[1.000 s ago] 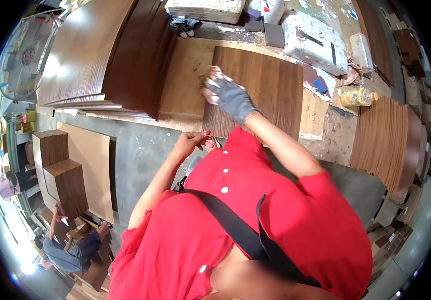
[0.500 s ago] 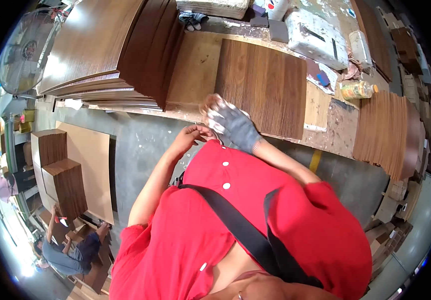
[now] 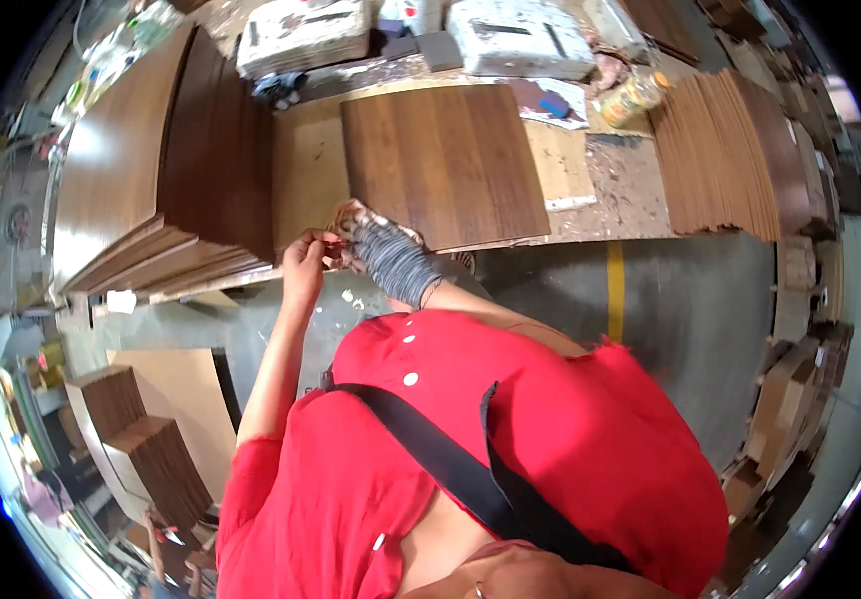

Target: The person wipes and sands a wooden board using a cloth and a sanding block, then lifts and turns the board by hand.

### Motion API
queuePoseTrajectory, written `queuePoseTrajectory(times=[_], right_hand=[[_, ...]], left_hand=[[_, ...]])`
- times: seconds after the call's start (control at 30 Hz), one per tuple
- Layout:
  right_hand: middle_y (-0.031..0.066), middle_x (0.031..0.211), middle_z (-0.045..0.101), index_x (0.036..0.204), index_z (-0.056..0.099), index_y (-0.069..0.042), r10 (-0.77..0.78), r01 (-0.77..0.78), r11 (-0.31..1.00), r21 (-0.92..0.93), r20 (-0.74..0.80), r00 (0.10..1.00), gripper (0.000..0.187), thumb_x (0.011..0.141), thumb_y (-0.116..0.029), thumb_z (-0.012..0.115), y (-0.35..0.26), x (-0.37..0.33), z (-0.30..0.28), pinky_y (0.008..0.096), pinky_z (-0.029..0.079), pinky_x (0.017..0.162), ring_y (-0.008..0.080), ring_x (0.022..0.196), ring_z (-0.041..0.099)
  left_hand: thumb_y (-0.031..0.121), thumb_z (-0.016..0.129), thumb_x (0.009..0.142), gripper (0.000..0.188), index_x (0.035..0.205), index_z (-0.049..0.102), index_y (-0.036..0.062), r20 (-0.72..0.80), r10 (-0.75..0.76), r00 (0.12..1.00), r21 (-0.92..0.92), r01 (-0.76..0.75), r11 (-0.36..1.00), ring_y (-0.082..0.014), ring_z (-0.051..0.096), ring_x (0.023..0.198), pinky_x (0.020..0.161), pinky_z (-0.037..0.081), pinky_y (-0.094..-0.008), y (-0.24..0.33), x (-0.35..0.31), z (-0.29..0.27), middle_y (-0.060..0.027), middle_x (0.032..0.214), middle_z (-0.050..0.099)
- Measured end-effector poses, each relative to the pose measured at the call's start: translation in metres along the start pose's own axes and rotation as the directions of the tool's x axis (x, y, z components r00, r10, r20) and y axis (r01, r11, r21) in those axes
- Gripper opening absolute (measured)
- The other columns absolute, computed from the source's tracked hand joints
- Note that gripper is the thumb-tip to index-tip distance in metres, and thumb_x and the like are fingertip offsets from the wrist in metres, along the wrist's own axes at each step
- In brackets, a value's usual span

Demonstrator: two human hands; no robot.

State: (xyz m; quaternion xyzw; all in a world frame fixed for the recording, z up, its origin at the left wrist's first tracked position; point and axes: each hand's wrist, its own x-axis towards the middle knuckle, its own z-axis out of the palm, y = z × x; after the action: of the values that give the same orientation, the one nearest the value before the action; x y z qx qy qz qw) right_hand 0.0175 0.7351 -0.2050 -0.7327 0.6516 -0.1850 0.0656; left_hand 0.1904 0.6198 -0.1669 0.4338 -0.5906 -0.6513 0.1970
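My bare left hand (image 3: pixel 305 266) is closed in a pinch, its fingertips against the fingers of my right hand. Whatever it may hold is hidden. My right hand (image 3: pixel 393 260) wears a grey knitted glove with stained fingers. They curl round a crumpled brown-and-pinkish wad (image 3: pixel 350 213) that looks like a stained rag. Both hands are at the near edge of the workbench, by the lower left corner of a flat brown wood-grain board (image 3: pixel 445 165). That board lies on a paler sheet (image 3: pixel 308 165).
A tall stack of brown panels (image 3: pixel 216 150) stands at left, another stack (image 3: pixel 715 150) at right. Along the back are white paint-spattered containers (image 3: pixel 520 40), a dark sanding block (image 3: pixel 438 50), a blue piece (image 3: pixel 554 104) and a bottle with an orange cap (image 3: pixel 633 100). More stacked panels (image 3: pixel 156 449) stand lower left.
My view has shifted, so the bench sits lower and farther left. The left hand has risen from the shirt front to the bench edge and now meets the gloved right hand, which still grips the wad.
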Motion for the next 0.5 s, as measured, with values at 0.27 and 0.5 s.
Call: queuePoseTrajectory(times=[0.27, 0.5], right_hand=[[0.0095, 0.131, 0.057, 0.128, 0.055, -0.002, 0.656, -0.623, 0.75, 0.223, -0.369, 0.658, 0.036, 0.093, 0.0, 0.05, 0.129, -0.187, -0.045, 0.0344, 0.047, 0.102, 0.0223, 0.119, 0.056], [0.0115, 0.118, 0.064, 0.116, 0.064, -0.005, 0.606, -0.606, 0.796, 0.013, -0.039, 0.795, 0.032, 0.09, -0.02, 0.051, 0.108, -0.122, -0.046, 0.0385, 0.038, 0.11, 0.025, 0.119, 0.055]], left_hand=[[0.003, 0.044, 0.099, 0.023, 0.104, 0.066, 0.0008, -0.017, 0.274, 0.962, 0.106, -0.271, 0.957, -0.0094, 0.061, 0.085, 0.079, 0.047, -0.0238, 0.0, 0.043, 0.027, -0.0042, 0.097, 0.07], [0.02, 0.051, 0.101, 0.047, 0.144, 0.047, 0.0031, 0.168, 0.527, 0.833, 0.74, -0.46, 0.491, -0.0399, 0.031, 0.147, 0.121, 0.025, -0.0478, -0.016, 0.092, 0.097, -0.0226, 0.158, 0.034]])
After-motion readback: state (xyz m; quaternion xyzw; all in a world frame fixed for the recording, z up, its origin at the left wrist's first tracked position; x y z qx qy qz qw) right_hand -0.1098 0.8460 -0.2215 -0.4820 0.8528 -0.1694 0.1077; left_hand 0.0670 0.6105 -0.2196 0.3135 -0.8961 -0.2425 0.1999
